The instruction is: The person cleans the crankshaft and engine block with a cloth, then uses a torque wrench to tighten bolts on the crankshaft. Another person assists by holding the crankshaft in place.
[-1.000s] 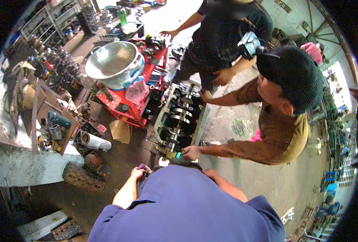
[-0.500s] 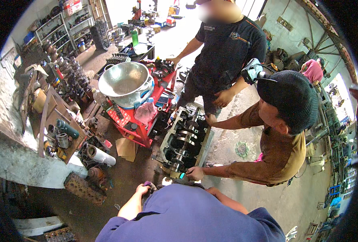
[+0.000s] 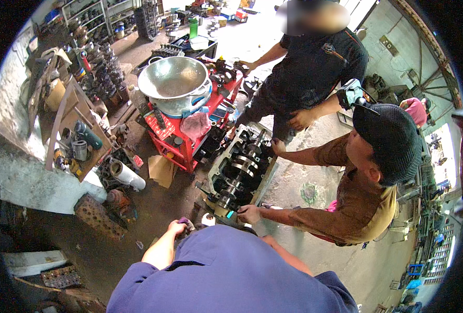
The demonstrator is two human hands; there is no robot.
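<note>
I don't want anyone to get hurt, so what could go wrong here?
The brown-sleeved co-worker's hand is right by the near end of the crankshaft, so fingers might get pinched if it turned.

The engine block looks heavy; if it shifted, it might knock the person's left hand, which is near its closest end.

The big metal bowl stands high on the crowded red cart, so a bump could tip it.

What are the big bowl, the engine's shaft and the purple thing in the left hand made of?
Bowl: metal, perhaps aluminium, silvery with bright glints. Shaft: metal, likely steel, its pale bands shining smooth. Purple thing: possibly dull cloth; it looks crumpled, but the left hand covers much.
</note>
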